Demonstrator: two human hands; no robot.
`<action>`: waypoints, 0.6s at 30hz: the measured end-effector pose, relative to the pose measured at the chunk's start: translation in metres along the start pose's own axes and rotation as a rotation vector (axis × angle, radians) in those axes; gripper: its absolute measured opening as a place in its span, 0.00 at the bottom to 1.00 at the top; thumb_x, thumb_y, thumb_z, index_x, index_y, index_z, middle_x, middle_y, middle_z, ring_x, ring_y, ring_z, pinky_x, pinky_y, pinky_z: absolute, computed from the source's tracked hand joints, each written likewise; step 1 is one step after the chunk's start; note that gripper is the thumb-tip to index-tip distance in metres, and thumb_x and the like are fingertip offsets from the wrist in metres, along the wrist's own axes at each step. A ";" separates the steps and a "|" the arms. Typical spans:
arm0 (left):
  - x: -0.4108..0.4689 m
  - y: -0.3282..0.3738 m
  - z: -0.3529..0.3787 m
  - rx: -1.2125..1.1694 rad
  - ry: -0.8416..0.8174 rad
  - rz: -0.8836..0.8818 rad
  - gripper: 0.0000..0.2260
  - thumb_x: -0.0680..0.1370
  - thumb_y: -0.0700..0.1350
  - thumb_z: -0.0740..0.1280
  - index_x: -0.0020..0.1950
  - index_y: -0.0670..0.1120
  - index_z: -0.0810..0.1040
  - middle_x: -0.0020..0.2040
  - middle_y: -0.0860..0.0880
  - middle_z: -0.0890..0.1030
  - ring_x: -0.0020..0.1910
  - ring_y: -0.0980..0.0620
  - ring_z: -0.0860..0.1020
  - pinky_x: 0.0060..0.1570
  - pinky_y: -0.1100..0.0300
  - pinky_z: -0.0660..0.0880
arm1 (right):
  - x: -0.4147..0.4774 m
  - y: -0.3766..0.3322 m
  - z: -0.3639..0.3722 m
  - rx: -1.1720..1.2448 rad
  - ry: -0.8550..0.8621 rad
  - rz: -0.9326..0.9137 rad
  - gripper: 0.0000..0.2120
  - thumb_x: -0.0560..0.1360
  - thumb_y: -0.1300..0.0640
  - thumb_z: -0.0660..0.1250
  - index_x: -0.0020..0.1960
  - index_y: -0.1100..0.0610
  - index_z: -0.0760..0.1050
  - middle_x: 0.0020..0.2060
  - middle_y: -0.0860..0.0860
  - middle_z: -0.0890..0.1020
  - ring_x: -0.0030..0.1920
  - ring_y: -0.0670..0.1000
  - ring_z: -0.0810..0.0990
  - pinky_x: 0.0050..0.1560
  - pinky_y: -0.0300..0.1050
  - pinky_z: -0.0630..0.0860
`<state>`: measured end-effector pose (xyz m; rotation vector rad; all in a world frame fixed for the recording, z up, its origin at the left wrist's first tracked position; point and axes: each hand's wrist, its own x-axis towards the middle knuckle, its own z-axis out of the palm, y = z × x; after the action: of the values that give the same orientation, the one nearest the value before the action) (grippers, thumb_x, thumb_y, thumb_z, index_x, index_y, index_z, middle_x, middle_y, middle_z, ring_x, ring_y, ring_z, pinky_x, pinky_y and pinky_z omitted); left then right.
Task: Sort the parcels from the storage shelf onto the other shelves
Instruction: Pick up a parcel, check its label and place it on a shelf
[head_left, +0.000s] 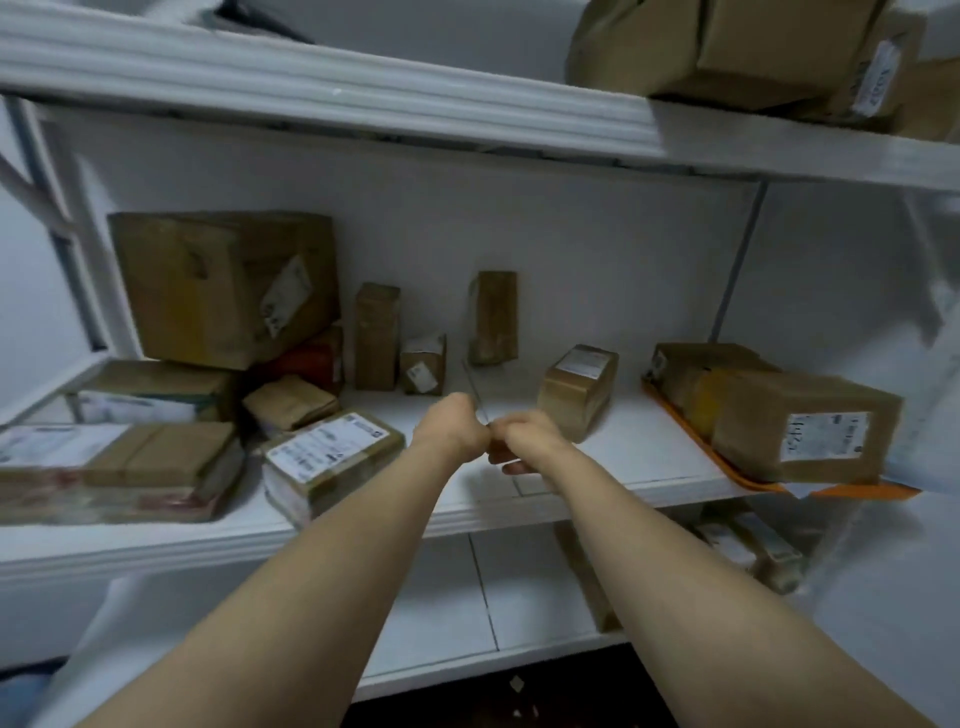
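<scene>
My left hand (457, 423) and my right hand (524, 439) meet knuckle to knuckle over the middle shelf (613, 462), both with fingers curled away from me. A thin grey strip (475, 387) rises from the spot where they touch; both hands seem to pinch it, but blur hides what it is. Brown parcels stand around: a small labelled box (576, 389) just right of my hands, a flat labelled parcel (332, 462) to the left, and two upright slim boxes (376, 338) (493, 317) at the back wall.
A large carton (223, 286) tops a pile of parcels at the left. At the right, an orange tray (748, 480) carrying boxes overhangs the shelf edge. More cartons (743, 52) sit on the upper shelf, and another parcel (748, 545) on the lower shelf.
</scene>
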<state>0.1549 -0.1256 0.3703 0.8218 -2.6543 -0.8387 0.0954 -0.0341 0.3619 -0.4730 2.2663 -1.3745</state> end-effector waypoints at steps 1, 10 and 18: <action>0.000 -0.013 -0.010 0.028 0.018 -0.021 0.19 0.74 0.43 0.66 0.64 0.42 0.74 0.63 0.42 0.77 0.63 0.43 0.74 0.62 0.50 0.72 | 0.001 -0.005 0.014 -0.013 -0.019 -0.005 0.09 0.77 0.62 0.61 0.50 0.60 0.80 0.42 0.55 0.81 0.42 0.51 0.80 0.47 0.46 0.78; 0.003 -0.138 -0.070 0.306 -0.111 -0.352 0.49 0.67 0.63 0.71 0.77 0.43 0.49 0.74 0.37 0.57 0.74 0.37 0.54 0.72 0.44 0.54 | 0.020 -0.020 0.116 -0.168 0.031 -0.040 0.25 0.78 0.63 0.57 0.75 0.58 0.61 0.72 0.57 0.65 0.68 0.59 0.70 0.65 0.53 0.72; 0.017 -0.177 -0.066 0.091 -0.165 -0.325 0.58 0.58 0.62 0.78 0.77 0.43 0.50 0.71 0.40 0.64 0.70 0.42 0.64 0.70 0.52 0.65 | 0.023 -0.013 0.134 -0.030 0.012 0.103 0.25 0.79 0.61 0.55 0.76 0.56 0.58 0.72 0.55 0.66 0.62 0.60 0.75 0.54 0.47 0.76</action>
<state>0.2438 -0.2853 0.3202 1.2848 -2.7597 -0.8988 0.1483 -0.1504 0.3145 -0.3536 2.2900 -1.2974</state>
